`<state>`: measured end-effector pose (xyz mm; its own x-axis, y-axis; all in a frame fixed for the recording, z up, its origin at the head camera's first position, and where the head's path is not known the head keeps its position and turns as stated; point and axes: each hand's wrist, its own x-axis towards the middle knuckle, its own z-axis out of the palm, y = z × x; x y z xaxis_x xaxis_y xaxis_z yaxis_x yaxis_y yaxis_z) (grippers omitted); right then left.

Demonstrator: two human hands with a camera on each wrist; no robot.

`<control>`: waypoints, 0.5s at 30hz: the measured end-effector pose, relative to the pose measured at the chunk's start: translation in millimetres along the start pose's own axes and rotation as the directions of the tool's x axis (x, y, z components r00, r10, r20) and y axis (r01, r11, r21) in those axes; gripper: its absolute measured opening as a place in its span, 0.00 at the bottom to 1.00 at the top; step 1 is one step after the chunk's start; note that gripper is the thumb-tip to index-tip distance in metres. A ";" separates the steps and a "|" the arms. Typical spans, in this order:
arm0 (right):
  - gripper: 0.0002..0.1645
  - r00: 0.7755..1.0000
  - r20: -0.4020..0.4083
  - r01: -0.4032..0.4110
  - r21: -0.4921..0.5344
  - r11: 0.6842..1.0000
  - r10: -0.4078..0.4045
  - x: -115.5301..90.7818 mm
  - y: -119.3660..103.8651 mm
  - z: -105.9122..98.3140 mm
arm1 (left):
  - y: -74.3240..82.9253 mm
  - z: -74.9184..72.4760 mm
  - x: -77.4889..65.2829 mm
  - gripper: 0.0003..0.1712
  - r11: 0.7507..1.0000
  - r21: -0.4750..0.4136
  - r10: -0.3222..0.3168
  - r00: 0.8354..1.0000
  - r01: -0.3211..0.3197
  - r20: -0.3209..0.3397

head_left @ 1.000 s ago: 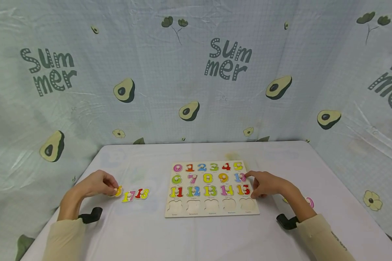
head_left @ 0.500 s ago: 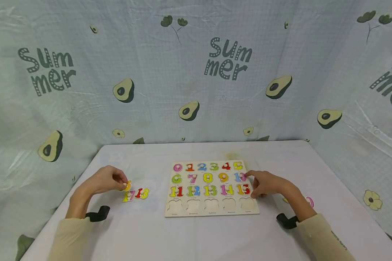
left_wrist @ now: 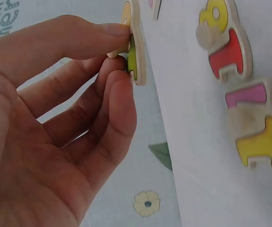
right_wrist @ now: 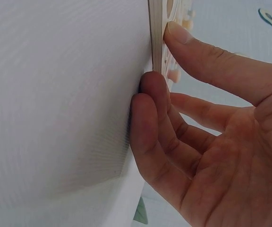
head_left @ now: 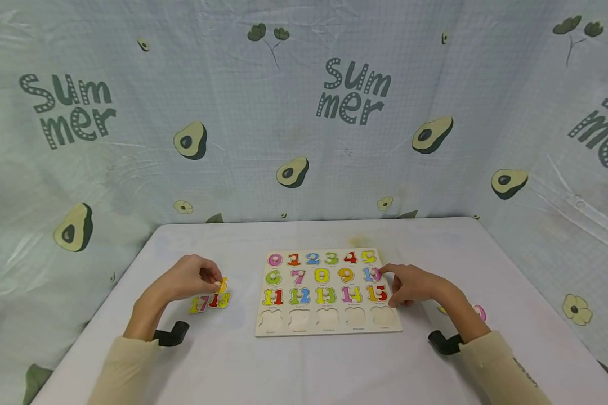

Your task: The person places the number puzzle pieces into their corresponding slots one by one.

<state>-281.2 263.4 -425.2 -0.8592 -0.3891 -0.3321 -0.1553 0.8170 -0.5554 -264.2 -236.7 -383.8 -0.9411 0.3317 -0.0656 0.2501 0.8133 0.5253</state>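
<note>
My left hand (head_left: 195, 275) pinches a number 16 puzzle piece (left_wrist: 140, 59), with orange and green figures, between thumb and fingers. In the head view it hovers over the number 18 piece (head_left: 225, 302). The number 17 piece (head_left: 195, 306), yellow and pink, lies beside that one on the table. At the right side of the wooden number puzzle board (head_left: 314, 332), my right hand (head_left: 410, 284) rests with thumb and index finger spread along the edge. Its other fingertips bend down beside the board's edge (right_wrist: 157, 47). Pieces 0 to 15 sit in the board; the bottom row shows bare recesses.
Partly hidden behind the right forearm lie a pink-figured piece (head_left: 481, 313) and a yellow-figured piece (head_left: 441, 310). The white table (head_left: 304, 371) meets a printed cloth backdrop (head_left: 243, 169) at its far edge. A black wrist mount (head_left: 171, 334) sticks out from the left wrist.
My left hand has moved right with the number 16 piece, from left of the number 17 piece to over the number 18 piece. The right hand and board have stayed put.
</note>
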 end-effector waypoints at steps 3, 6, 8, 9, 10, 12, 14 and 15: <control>0.43 1.000 -0.004 -0.010 -0.005 1.000 0.010 0.2 -0.7 0.4 | 4.3 6.5 3.2 0.03 1.000 -0.004 0.011 1.000 -0.011 -0.004; 0.43 1.000 -0.009 -0.018 -0.011 1.000 0.018 0.3 -0.8 0.8 | 9.2 14.2 7.0 0.03 1.000 -0.015 0.021 1.000 -0.021 -0.007; 0.43 1.000 -0.012 -0.024 -0.007 1.000 0.024 0.0 -0.9 1.0 | 13.2 19.9 9.3 0.03 0.999 -0.026 0.035 0.999 -0.035 -0.003; 0.43 1.000 -0.010 -0.018 -0.013 1.000 0.018 -0.2 -0.8 1.0 | 15.6 22.7 10.4 0.04 0.999 -0.029 0.043 0.999 -0.043 0.001; 0.43 1.000 -0.007 -0.011 -0.018 1.000 0.011 -0.4 -0.6 0.8 | 17.9 25.8 11.6 0.04 0.998 -0.027 0.053 0.999 -0.053 0.003; 0.43 1.000 -0.004 -0.013 -0.009 1.000 0.013 -0.7 -0.9 0.4 | 22.9 32.2 13.6 0.04 0.997 -0.027 0.076 0.997 -0.076 0.009; 0.43 1.000 0.001 -0.009 -0.010 1.000 0.009 -0.7 -1.0 -0.1 | 28.1 38.7 15.1 0.05 0.995 -0.030 0.094 0.995 -0.093 0.024; 0.43 1.000 0.003 -0.005 -0.012 1.000 0.005 -0.8 -1.0 -0.1 | 30.6 41.9 15.7 0.05 0.994 -0.027 0.102 0.994 -0.102 0.030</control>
<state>-280.4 262.9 -424.2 -0.8584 -0.3865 -0.3373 -0.1572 0.8241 -0.5442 -261.8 -186.6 -404.2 -0.9032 0.4276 -0.0372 0.3382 0.7623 0.5518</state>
